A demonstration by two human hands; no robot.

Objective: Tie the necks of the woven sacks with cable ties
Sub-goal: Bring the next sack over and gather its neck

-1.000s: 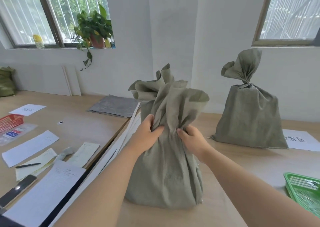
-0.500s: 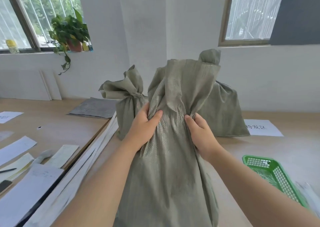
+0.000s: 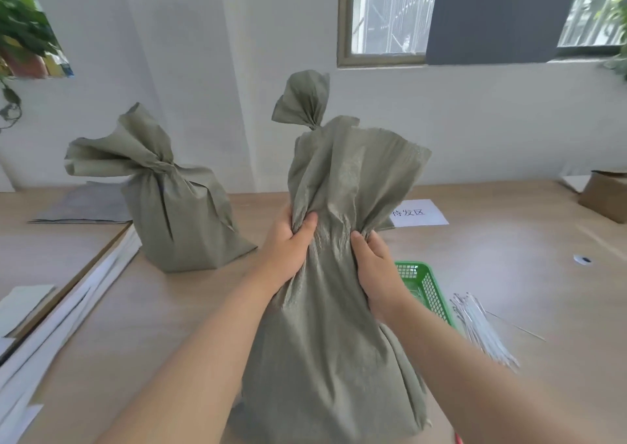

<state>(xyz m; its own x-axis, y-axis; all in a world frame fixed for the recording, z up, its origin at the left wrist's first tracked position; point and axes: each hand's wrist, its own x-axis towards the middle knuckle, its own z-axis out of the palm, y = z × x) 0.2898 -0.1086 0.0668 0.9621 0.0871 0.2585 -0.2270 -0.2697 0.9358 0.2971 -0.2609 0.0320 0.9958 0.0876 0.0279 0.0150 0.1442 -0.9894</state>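
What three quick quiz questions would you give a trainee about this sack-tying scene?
1. True or false: the left hand and the right hand both grip the front sack at its neck.
2. Where do the cable ties lie relative to the green basket? A) inside it; B) on the table to its right; C) under it.
3. How many other sacks stand with their necks already bunched shut?

Key: 1 true. 2 B. 3 two: the left sack and the back sack.
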